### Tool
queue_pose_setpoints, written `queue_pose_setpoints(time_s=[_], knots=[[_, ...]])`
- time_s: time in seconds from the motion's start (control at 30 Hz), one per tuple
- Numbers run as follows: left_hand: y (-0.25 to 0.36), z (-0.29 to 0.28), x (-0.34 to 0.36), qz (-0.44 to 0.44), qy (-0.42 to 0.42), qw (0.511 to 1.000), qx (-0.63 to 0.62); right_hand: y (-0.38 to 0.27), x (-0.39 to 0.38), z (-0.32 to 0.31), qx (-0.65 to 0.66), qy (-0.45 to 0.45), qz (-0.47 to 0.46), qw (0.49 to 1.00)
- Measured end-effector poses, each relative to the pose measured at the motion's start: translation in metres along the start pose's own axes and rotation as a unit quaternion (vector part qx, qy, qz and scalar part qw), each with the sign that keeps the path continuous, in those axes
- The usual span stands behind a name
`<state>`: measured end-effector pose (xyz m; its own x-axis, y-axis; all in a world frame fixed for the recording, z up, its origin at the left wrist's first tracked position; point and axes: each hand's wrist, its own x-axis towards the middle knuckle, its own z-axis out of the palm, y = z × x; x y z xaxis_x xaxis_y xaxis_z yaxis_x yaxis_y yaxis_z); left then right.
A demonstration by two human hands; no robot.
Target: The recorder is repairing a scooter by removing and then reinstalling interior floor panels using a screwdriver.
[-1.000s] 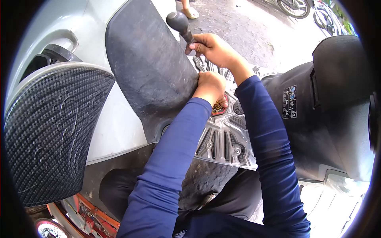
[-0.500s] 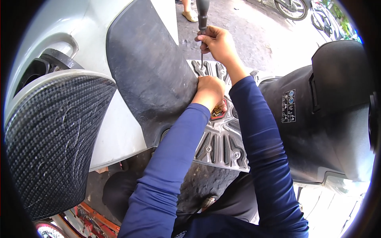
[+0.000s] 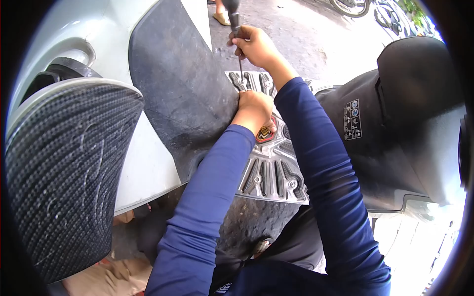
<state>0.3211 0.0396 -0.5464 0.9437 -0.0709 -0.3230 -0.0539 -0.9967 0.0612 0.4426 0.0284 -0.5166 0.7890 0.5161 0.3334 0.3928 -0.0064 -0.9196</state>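
Observation:
A dark-handled screwdriver (image 3: 235, 18) stands nearly upright, its thin shaft reaching down to a screw hole at the far left corner of a silver ribbed floor mat (image 3: 269, 190). My right hand (image 3: 256, 48) is closed around the lower end of its handle. My left hand (image 3: 254, 107) lies on the mat just nearer than the shaft tip, thumb stretched out beside a red and gold emblem (image 3: 266, 132). Its other fingers are mostly hidden by the back of the hand. The mat covers the footboard of a scooter.
The scooter's black inner leg panel (image 3: 177, 84) rises on the left, with a carbon-patterned piece (image 3: 69, 177) nearer. A black seat-base panel (image 3: 355, 106) stands on the right. A person's sandalled foot (image 3: 221, 18) and a parked motorbike (image 3: 350, 6) appear beyond.
The whole scene has shifted slightly left and up in view. The screwdriver still meets the mat at the same corner, in my right hand. A tan cloth-like shape now shows at the lower left.

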Motion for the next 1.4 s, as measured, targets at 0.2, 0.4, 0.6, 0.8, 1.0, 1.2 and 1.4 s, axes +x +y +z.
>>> queue_pose_setpoints(time_s=[0.2, 0.4, 0.6, 0.8, 1.0, 1.2, 1.4], knots=[[-0.006, 0.007, -0.002, 0.042, 0.029, 0.996, -0.074, -0.015, -0.015, 0.005, -0.035, 0.066, 0.092, 0.993], [-0.020, -0.006, 0.050, -0.001, 0.314, 0.892, -0.326, -0.044, -0.031, -0.104, -0.133, 0.194, -0.036, 0.971], [0.002, 0.010, 0.118, 0.253, 0.137, 0.823, -0.490, -0.036, -0.059, -0.111, -0.226, 0.287, 0.001, 0.931], [0.006, 0.008, 0.117, 0.224, 0.181, 0.877, -0.384, -0.032, -0.074, -0.110, -0.260, 0.262, 0.088, 0.925], [0.014, 0.015, 0.108, 0.206, 0.246, 0.883, -0.343, -0.020, -0.077, -0.112, -0.262, 0.239, 0.063, 0.933], [0.016, 0.018, 0.107, 0.181, 0.233, 0.869, -0.397, -0.023, -0.080, -0.109, -0.273, 0.236, 0.048, 0.931], [0.017, 0.017, 0.106, 0.182, 0.233, 0.876, -0.382, -0.029, -0.082, -0.104, -0.270, 0.234, 0.047, 0.933]])
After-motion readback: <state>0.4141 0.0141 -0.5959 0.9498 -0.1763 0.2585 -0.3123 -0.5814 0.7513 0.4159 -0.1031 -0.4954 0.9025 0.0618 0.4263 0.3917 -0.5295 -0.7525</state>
